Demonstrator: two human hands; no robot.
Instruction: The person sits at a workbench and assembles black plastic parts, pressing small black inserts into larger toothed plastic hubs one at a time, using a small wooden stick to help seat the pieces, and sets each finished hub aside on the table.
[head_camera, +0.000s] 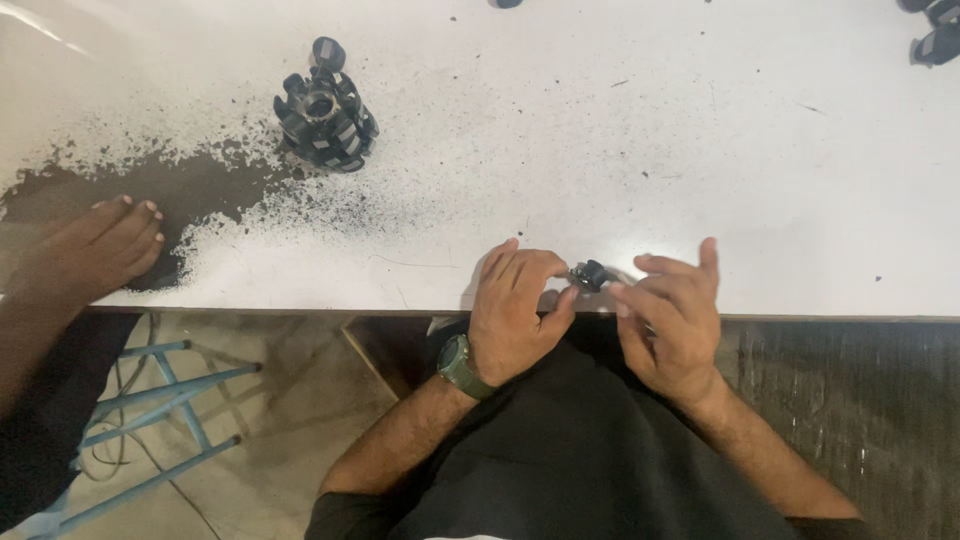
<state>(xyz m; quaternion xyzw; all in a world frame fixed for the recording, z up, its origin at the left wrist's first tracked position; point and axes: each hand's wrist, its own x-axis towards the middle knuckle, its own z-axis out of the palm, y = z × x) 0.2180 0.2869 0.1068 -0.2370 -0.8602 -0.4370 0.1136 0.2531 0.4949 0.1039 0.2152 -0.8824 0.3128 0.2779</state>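
Black and small, the roller part (590, 275) sits at the near edge of the white surface (620, 150), at six o'clock in our head view. Our left hand (515, 310) pinches it; our right hand (665, 320) touches it with loose, half-curled fingers. At ten o'clock stands a black roller wheel (325, 110) beside dark powder (190, 185); another person's hand (90, 250) rests at nine.

The small dark part (590, 275) is half hidden by fingers (548, 268), too small to identify.
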